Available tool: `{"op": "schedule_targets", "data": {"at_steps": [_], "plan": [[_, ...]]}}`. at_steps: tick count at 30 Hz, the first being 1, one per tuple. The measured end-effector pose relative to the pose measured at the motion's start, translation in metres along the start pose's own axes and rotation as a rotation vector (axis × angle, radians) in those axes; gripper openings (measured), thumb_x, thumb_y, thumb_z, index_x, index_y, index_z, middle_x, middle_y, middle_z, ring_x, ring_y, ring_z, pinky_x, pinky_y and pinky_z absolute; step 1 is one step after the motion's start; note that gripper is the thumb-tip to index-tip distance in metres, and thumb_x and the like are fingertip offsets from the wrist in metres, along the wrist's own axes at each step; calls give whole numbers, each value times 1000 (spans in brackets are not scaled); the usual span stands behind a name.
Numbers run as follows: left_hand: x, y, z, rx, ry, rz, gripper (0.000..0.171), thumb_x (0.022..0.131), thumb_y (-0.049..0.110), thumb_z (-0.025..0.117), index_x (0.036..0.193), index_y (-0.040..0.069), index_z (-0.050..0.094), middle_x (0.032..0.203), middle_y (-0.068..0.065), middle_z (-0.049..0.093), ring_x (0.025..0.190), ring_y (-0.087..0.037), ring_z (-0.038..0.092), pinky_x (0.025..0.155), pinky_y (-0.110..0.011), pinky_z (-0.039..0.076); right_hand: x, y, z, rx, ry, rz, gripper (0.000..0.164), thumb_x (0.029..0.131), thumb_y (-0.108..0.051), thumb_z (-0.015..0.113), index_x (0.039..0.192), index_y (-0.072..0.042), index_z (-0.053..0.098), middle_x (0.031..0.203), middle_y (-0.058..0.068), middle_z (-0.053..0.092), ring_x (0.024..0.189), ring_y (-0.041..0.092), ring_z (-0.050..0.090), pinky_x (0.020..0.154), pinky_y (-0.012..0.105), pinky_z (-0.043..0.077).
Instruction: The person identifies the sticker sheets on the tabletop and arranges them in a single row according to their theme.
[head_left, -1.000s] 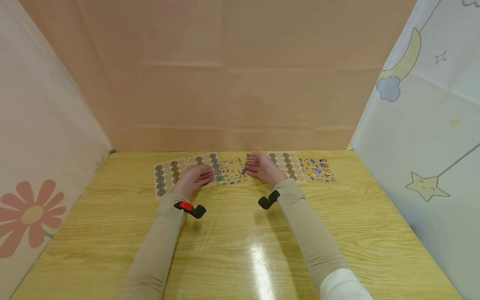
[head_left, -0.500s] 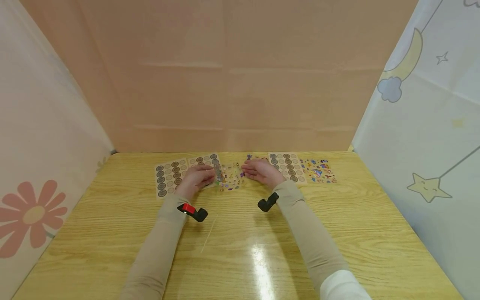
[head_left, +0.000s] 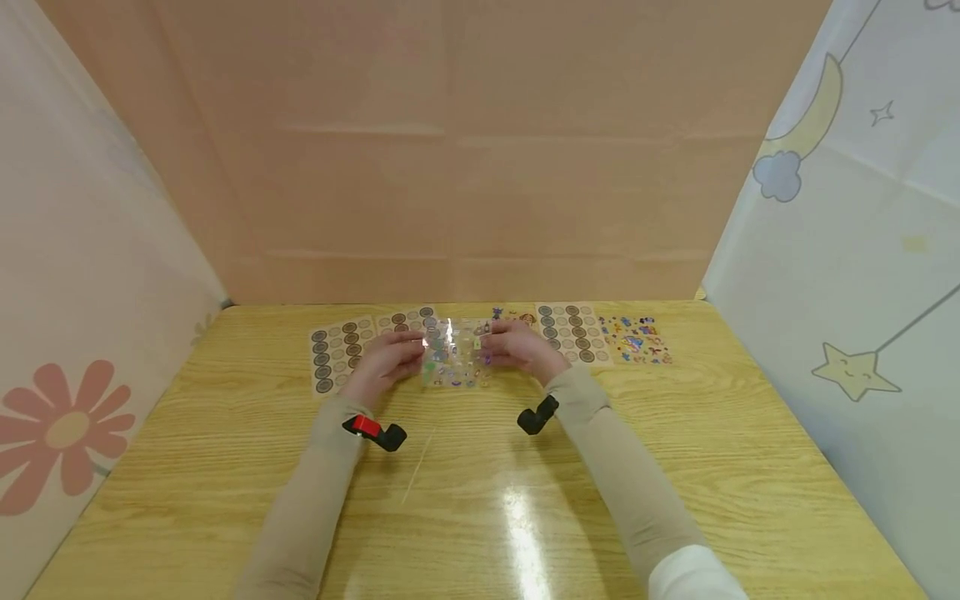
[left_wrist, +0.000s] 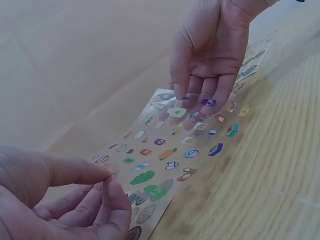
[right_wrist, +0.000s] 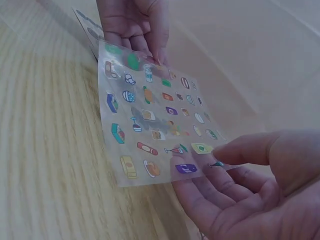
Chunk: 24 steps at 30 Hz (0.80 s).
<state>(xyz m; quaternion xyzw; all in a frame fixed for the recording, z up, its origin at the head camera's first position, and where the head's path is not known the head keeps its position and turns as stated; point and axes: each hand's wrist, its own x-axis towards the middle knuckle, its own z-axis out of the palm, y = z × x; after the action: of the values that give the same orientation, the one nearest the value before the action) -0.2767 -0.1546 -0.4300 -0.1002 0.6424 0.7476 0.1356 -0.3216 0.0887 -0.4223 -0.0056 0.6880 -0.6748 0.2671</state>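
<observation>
A clear sticker sheet printed with small coloured food and drink pictures is held up between both hands, tilted and lifted off the table. My left hand pinches its left edge between thumb and forefinger. At the opposite edge my right hand pinches the sheet with the thumb on top and the fingers underneath. In the right wrist view the right hand's fingers show through the transparent sheet. Light glints off the sheet's upper part in the head view.
Sheets with rows of grey and pale round stickers lie along the back: one at far left, one beside it, one at right. A colourful sticker sheet lies at far right. A fabric backdrop stands behind the table.
The clear sticker sheet has come up off the table and toward me, now tilted between both hands. My right hand has shifted slightly nearer and its fingers have closed on the edge.
</observation>
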Motion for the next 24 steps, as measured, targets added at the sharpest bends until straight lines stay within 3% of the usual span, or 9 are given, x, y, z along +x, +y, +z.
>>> {"op": "schedule_targets", "data": {"at_steps": [4, 12, 15, 19, 24], "plan": [[-12, 0, -9, 14, -42, 34, 43, 96, 4, 56, 137, -5, 45, 112, -13, 57, 90, -16, 59, 83, -29, 52, -11, -2, 8, -59, -31, -25, 44, 95, 3, 52, 138, 6, 41, 123, 23, 54, 99, 29, 63, 87, 37, 53], [-36, 1, -21, 0, -40, 53, 46, 96, 3, 57, 139, -5, 42, 124, -20, 55, 96, -16, 62, 80, -26, 53, -29, 1, 22, -43, -113, -60, 34, 96, 3, 51, 130, 9, 48, 121, 25, 54, 87, 22, 67, 82, 36, 55], [-48, 0, -24, 19, -29, 50, 44, 96, 3, 56, 137, -4, 44, 127, -20, 54, 98, -16, 62, 81, -27, 53, -33, 2, 29, -39, -96, -65, 32, 94, 3, 54, 126, 8, 52, 119, 22, 56, 81, 18, 66, 79, 34, 56], [-61, -3, -31, 18, -30, 75, 40, 96, 2, 56, 134, -5, 47, 119, -15, 59, 93, -14, 63, 81, -28, 54, -37, 5, 39, -23, -41, -73, 31, 92, 3, 58, 123, 6, 56, 121, 16, 60, 77, 16, 64, 75, 31, 57], [-77, -10, -42, 48, -63, 112, 40, 96, 4, 56, 132, -9, 46, 108, -6, 61, 90, -14, 64, 82, -31, 55, -43, 7, 53, 5, -52, -76, 31, 92, 4, 58, 122, 8, 55, 117, 18, 63, 79, 19, 68, 75, 33, 57]]}}
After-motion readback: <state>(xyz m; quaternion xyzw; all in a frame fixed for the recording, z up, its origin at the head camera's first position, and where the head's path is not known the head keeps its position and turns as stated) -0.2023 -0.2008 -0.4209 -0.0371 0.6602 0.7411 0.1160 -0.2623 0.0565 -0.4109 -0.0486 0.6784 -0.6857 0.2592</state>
